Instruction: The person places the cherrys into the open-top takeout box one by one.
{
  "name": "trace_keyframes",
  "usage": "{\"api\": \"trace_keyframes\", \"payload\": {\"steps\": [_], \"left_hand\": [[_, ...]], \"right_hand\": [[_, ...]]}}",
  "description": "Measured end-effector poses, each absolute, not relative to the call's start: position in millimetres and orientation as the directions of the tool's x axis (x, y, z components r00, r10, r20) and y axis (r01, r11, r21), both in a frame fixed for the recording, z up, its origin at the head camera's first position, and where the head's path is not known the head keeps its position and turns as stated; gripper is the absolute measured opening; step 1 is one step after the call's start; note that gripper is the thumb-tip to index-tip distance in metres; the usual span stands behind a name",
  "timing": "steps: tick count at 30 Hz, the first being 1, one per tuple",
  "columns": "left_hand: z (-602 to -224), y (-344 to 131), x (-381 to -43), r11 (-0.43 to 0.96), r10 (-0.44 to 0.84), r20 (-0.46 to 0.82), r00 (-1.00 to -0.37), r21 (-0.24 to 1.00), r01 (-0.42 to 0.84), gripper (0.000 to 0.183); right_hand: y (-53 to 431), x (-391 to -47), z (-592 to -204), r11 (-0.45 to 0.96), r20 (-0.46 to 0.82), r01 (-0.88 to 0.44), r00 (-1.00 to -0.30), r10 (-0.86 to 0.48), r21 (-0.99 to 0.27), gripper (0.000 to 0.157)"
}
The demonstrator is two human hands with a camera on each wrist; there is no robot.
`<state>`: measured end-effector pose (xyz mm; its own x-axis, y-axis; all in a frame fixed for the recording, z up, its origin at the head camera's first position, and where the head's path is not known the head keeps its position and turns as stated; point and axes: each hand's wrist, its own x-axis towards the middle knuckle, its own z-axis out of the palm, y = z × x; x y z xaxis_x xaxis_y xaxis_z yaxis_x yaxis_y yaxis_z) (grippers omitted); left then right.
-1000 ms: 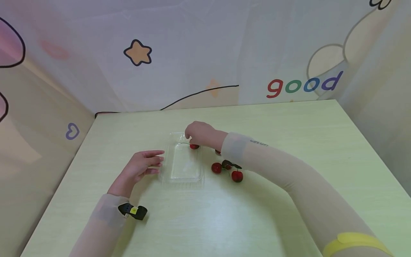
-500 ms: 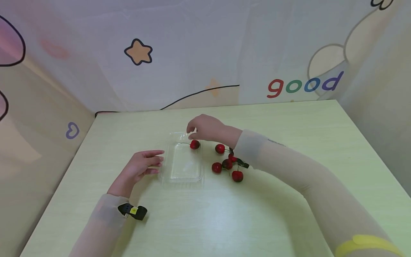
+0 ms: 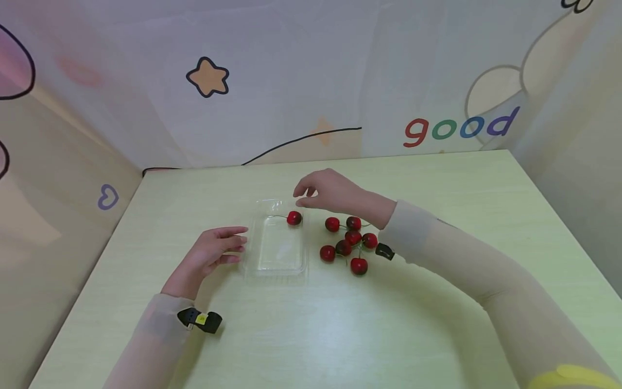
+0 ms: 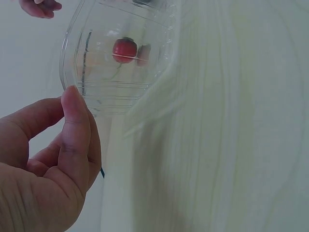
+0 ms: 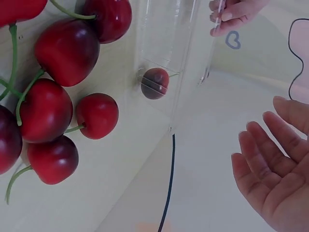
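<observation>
My left hand [image 3: 221, 249] is at the left rim of a clear plastic container [image 3: 282, 265], and in the left wrist view its thumb and finger [image 4: 72, 125] pinch that rim. One red cherry [image 3: 293, 218] with a thin stem lies inside, toward the far right corner. Above and just right of the container's far end hangs my right hand [image 3: 330, 190], empty, with fingers loosely bent and apart from the thumb. The right wrist view shows its fingers [image 5: 270, 154] spread, well away from the cherries. To the container's right several dark red cherries [image 3: 353, 237] lie clustered on the table.
The pale green wooden table [image 3: 311, 335] meets a printed cloth backdrop [image 3: 311, 81] at its far edge. A black wrist device [image 3: 200, 320] sits on my left sleeve, and a black piece [image 3: 385, 251] hangs below the right cuff, close to the cherry cluster.
My right hand has let go of the cherry inside the container, risen, and drawn back to the right. More of the cherry cluster now shows. My left hand has stayed at the rim.
</observation>
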<state>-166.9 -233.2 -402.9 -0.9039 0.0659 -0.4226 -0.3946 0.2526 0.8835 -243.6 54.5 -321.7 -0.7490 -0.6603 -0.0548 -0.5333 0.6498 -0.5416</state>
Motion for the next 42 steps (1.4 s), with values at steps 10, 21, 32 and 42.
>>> {"api": "trace_keyframes", "payload": {"steps": [10,21,32,42], "left_hand": [[-403.0,-234.1,-166.8,0.243,0.078,-0.413,-0.907,0.89,-0.384,0.051],[-403.5,-234.9,-166.1,0.25,0.07,-0.422,-0.904,0.885,-0.394,0.051],[-401.6,-233.5,-164.6,0.252,0.068,-0.429,-0.901,0.881,-0.401,0.05],[-400.7,-233.3,-165.2,0.262,0.067,-0.432,-0.9,0.878,-0.401,0.051]], "right_hand": [[76.2,-230.4,-315.1,0.633,-0.039,-0.465,-0.787,-0.616,-0.619,0.029],[93.9,-216.1,-318.3,0.656,-0.04,-0.42,-0.824,-0.566,-0.627,0.033],[113.8,-204.4,-328.9,0.666,-0.032,-0.39,-0.849,-0.527,-0.636,0.032],[132.0,-191.0,-338.6,0.67,-0.048,-0.328,-0.878,-0.477,-0.666,0.027]]}}
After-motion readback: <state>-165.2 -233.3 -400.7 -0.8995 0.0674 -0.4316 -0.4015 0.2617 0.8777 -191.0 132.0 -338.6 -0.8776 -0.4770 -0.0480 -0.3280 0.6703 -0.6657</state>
